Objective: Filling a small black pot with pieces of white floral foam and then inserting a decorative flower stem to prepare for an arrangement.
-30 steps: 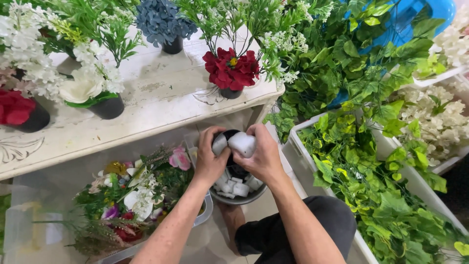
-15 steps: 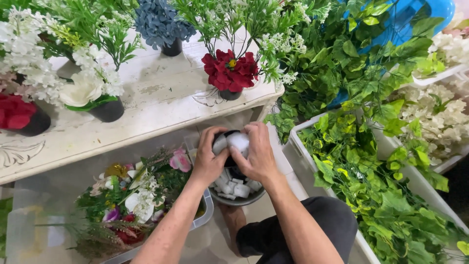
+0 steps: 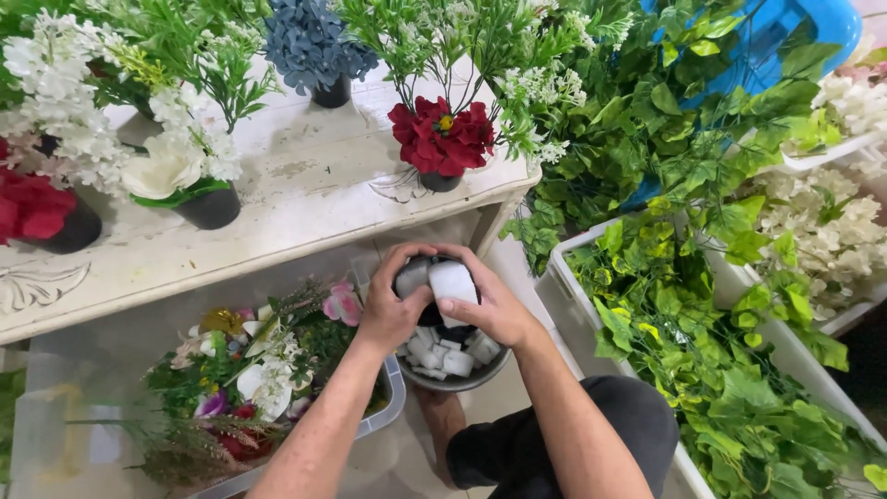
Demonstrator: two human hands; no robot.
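Fingers of the left hand (image 3: 390, 310) and right hand (image 3: 492, 305) curl around a small black pot (image 3: 416, 275) at frame centre, pressing a white block (image 3: 453, 280) against its mouth, above a metal bowl (image 3: 457, 377) of white pieces.

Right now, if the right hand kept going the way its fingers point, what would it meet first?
The right hand points up-left over the white block it grips; it would probably first meet the left hand, already close on the small dark pot.
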